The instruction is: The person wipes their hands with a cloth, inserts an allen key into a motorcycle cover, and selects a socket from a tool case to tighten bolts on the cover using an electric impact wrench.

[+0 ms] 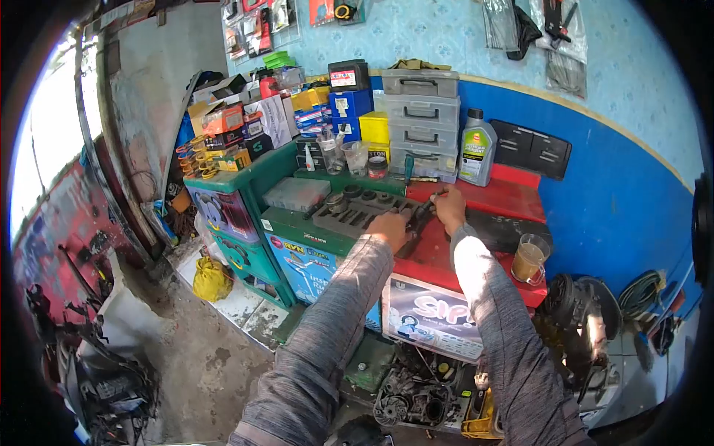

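Both hands reach forward over the red and green counter. My left hand (390, 229) is closed at the right end of a dark slotted tool tray (349, 215), around something dark that I cannot make out. To its right, my right hand (449, 210) has its fingers pressed together on a small dark item too small to name. Between the hands lie dark tools (421, 217). Round dark parts (352, 192) sit along the back of the tray. A dark flat case (497, 232) lies just right of my right hand.
A glass mug of brown liquid (530, 258) stands at the counter's right edge. Behind are an oil bottle (477, 149), a clear drawer stack (422, 123) and plastic cups (356, 157). Boxes and springs (214, 157) crowd the left. Engine parts (420, 394) lie below.
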`<state>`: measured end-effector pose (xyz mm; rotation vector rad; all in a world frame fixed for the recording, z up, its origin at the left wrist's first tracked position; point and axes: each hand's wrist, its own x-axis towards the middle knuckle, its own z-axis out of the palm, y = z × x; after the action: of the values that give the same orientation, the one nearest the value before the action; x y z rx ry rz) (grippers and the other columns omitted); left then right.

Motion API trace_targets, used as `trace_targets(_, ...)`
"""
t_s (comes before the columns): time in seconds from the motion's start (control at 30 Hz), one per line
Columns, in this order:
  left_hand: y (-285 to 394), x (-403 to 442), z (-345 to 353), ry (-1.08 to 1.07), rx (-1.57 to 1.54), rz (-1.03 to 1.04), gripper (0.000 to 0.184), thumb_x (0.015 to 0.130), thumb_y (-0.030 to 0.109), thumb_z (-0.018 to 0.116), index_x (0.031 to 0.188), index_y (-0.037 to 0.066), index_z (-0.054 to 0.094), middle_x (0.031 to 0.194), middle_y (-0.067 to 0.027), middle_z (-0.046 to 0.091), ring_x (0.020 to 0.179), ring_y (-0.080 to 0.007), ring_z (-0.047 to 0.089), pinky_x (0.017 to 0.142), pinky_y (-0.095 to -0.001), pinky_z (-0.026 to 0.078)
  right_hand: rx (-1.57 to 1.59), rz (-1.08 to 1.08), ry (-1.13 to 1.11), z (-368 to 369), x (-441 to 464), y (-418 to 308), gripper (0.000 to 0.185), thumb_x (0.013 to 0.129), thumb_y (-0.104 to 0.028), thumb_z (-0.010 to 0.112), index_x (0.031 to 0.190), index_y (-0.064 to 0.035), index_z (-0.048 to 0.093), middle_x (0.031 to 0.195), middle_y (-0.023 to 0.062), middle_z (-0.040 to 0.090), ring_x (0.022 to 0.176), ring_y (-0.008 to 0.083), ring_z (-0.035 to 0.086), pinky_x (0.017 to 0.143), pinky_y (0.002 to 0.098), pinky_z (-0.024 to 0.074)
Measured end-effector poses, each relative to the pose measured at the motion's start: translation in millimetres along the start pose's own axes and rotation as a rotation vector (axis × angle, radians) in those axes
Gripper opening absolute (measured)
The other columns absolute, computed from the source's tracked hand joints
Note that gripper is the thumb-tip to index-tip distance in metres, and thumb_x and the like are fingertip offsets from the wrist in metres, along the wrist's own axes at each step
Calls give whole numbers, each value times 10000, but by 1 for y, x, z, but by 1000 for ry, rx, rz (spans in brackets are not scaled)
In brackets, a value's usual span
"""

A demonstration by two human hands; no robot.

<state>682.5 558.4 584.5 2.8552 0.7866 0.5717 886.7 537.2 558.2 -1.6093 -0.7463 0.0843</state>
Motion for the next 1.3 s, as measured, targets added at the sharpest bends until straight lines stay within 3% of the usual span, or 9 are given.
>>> trace_targets(0.1,-13,11,10,-45,-34,15,626,827,397,674,1368,163,464,1172,-258,603,1040,-435,607,892,-491,495,-57,-64,-66,8,13,12,246,750,-141,757,930,-15,646,938,214,677,956,384,641,831,441,486)
trace_targets(0.17,-19,12,18,-2,-23,62,630,828,415,667,1374,175,463,1225,-264,574,1049,-444,600,894,-490,495,-178,-154,-121,8,3,-3,172,787,-47,707,943,2,654,802,139,688,670,213,681,552,337,537)
trace_targets(0.2,-20,12,17,-7,-10,98,621,827,432,665,1355,161,482,1241,-264,561,1046,-434,606,893,-482,499,-178,-147,-117,5,-1,-4,172,787,-47,707,943,2,654,802,139,688,670,213,681,552,337,537)
trace_targets(0.3,-17,14,13,-47,35,108,591,838,451,641,1348,187,503,1266,-264,536,1039,-435,609,898,-483,502,-502,-351,-231,2,-16,-14,294,719,-131,757,987,-18,715,896,159,708,892,316,683,826,417,530)
trace_targets(0.5,-10,6,17,-109,130,42,472,900,443,530,1323,235,546,1252,-252,527,1010,-435,619,893,-488,511,-918,-382,-315,11,-30,-14,256,820,-193,621,997,-36,719,1202,218,588,1081,429,579,905,482,494)
trace_targets(0.6,-6,2,17,-71,150,56,433,911,408,504,1300,226,562,1275,-236,513,987,-435,628,872,-489,522,-1023,-436,-431,-4,-50,-33,279,816,-178,580,1017,-22,696,1329,240,465,1183,382,508,926,496,479)
trace_targets(0.9,26,-44,43,372,169,118,190,837,140,567,997,46,607,1019,-144,611,822,-359,682,711,-471,565,-855,-643,-316,-42,-132,-37,378,816,-127,515,1172,-38,609,1207,198,524,1139,368,512,933,480,454)
trace_targets(1.1,53,-121,92,244,-132,254,273,834,188,579,1054,26,585,998,-214,642,818,-402,652,724,-496,532,-910,-726,-404,-93,-221,-26,429,689,-109,675,1094,-9,577,1222,236,479,1167,442,455,988,529,411)
trace_targets(1.3,87,-172,157,33,-299,189,282,787,191,642,971,-18,597,914,-234,661,850,-414,644,755,-469,531,-953,-691,-405,-125,-282,39,270,724,-86,645,984,-11,633,1137,202,534,1122,367,511,887,446,499)
